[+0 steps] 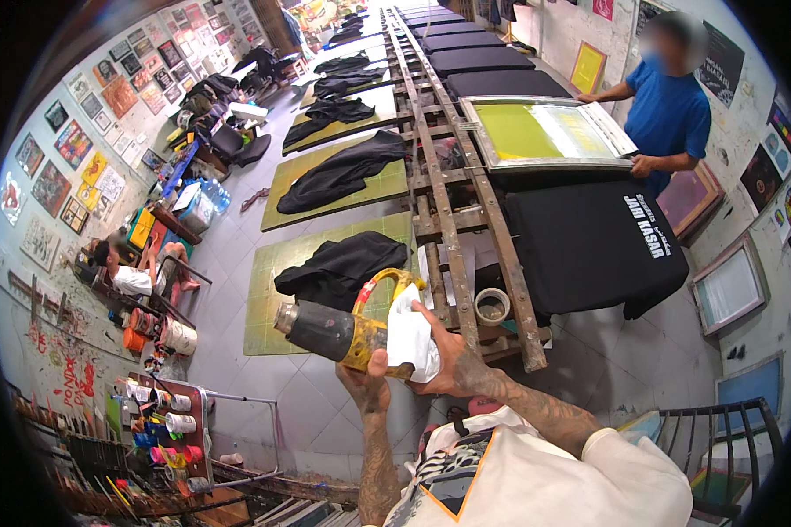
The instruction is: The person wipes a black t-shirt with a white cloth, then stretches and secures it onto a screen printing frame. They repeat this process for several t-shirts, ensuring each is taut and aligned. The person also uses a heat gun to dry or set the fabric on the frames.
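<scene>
A yellow and black heat gun [327, 332] is held in front of my chest, its metal nozzle pointing left. My left hand [366, 385] grips its body from below, thumb up along the side. A crumpled white cloth or paper [410, 334] lies against the gun's rear, and my right hand [448, 358] is closed round it. Whether my right fingers also touch the gun behind the cloth is hidden. Just beyond the gun, a black shirt [343, 268] lies loosely on a green board [277, 299].
A long metal rail frame [453, 211] runs away between two rows of boards. A tub [491, 306] sits on it. To the right, a black printed shirt [580, 246] lies flat; beyond it, a person in blue [672, 110] holds a screen frame [510, 158]. A rack of bottles [180, 423] stands left.
</scene>
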Demonstrator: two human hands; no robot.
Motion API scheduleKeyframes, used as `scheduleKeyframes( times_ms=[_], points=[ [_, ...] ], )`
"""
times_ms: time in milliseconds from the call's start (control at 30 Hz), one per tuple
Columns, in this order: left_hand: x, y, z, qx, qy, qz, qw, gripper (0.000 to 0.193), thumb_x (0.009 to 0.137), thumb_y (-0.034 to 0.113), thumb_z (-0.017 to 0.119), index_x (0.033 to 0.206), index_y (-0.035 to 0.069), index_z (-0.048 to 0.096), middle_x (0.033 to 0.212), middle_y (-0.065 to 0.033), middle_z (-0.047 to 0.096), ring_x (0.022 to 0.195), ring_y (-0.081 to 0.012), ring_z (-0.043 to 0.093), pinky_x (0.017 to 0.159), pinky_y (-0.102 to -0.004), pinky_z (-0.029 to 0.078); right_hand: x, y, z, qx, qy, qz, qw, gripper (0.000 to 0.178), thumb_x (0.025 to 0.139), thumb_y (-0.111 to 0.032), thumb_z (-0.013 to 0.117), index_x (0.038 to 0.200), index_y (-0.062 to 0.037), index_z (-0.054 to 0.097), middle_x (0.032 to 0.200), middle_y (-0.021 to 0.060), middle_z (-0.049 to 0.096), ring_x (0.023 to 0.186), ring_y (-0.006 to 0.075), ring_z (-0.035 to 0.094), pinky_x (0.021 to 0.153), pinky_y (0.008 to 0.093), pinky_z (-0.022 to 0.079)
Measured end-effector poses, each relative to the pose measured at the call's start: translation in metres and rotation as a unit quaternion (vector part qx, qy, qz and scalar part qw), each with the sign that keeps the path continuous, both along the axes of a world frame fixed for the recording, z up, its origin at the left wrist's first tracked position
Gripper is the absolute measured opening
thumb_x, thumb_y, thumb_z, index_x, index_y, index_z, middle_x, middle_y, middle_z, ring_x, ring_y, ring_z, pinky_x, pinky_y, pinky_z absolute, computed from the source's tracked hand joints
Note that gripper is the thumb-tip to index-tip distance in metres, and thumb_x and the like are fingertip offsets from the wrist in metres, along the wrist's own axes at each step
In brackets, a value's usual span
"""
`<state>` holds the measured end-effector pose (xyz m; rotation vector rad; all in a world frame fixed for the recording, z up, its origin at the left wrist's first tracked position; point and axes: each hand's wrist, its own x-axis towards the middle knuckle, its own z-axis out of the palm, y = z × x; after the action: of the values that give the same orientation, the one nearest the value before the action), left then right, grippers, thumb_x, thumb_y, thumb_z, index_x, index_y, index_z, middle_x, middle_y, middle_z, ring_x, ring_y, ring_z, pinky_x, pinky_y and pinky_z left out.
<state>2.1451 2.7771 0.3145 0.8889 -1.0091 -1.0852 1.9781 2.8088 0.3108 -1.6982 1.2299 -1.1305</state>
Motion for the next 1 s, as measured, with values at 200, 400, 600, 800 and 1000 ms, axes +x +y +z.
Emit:
scheduleKeyframes(
  times_ms=[200, 400, 600, 800, 1000],
  points=[
    [0.015, 0.019, 0.002, -0.045, -0.095, 0.034, 0.994, 0.058, 0.077, 0.038, 0.075, 0.116, -0.002, 0.061, 0.107, -0.0077, 0.064, 0.094, -0.0194, 0.061, 0.081, -0.0366, 0.050, 0.005, -0.002, 0.006, 0.040, -0.028, 0.073, 0.996, 0.120, 0.065, -0.012, 0.083, 0.158, -0.0097, 0.008, 0.131, 0.0245, 0.058, 0.118, 0.0387, 0.061, 0.103, 0.0432, 0.048],
    [0.028, 0.035, 0.000, -0.039, -0.119, 0.039, 0.991, 0.064, 0.076, 0.040, 0.077, 0.119, -0.004, 0.060, 0.109, -0.0113, 0.064, 0.099, -0.0229, 0.063, 0.085, -0.0379, 0.051, 0.013, 0.003, -0.001, 0.046, -0.007, 0.118, 0.992, 0.121, 0.064, -0.012, 0.083, 0.158, -0.0101, 0.007, 0.134, 0.0240, 0.056, 0.118, 0.0389, 0.061, 0.105, 0.0434, 0.048],
    [0.037, 0.053, 0.001, -0.033, -0.124, 0.022, 0.991, 0.068, 0.074, 0.035, 0.081, 0.123, -0.006, 0.056, 0.114, -0.0135, 0.063, 0.102, -0.0240, 0.063, 0.089, -0.0369, 0.051, 0.018, 0.017, 0.000, 0.040, -0.025, 0.141, 0.989, 0.125, 0.063, -0.010, 0.085, 0.158, -0.0102, 0.004, 0.137, 0.0243, 0.052, 0.124, 0.0394, 0.056, 0.108, 0.0443, 0.045],
    [0.043, 0.058, -0.027, -0.007, -0.115, -0.008, 0.993, 0.060, 0.076, 0.027, 0.078, 0.125, -0.002, 0.058, 0.117, -0.0107, 0.064, 0.106, -0.0217, 0.063, 0.093, -0.0371, 0.050, 0.029, 0.014, -0.037, 0.045, -0.051, 0.164, 0.984, 0.127, 0.068, -0.015, 0.087, 0.159, -0.0116, -0.002, 0.145, 0.0243, 0.044, 0.134, 0.0376, 0.048, 0.112, 0.0439, 0.041],
    [0.021, 0.046, -0.069, 0.032, -0.092, -0.066, 0.993, 0.055, 0.073, 0.019, 0.086, 0.118, -0.002, 0.061, 0.111, -0.0102, 0.066, 0.096, -0.0214, 0.066, 0.085, -0.0360, 0.054, 0.009, 0.016, -0.181, 0.121, -0.124, 0.147, 0.974, 0.103, 0.077, -0.013, 0.082, 0.156, -0.0085, 0.018, 0.141, 0.0194, 0.051, 0.129, 0.0300, 0.053, 0.109, 0.0388, 0.042]
  ],
)
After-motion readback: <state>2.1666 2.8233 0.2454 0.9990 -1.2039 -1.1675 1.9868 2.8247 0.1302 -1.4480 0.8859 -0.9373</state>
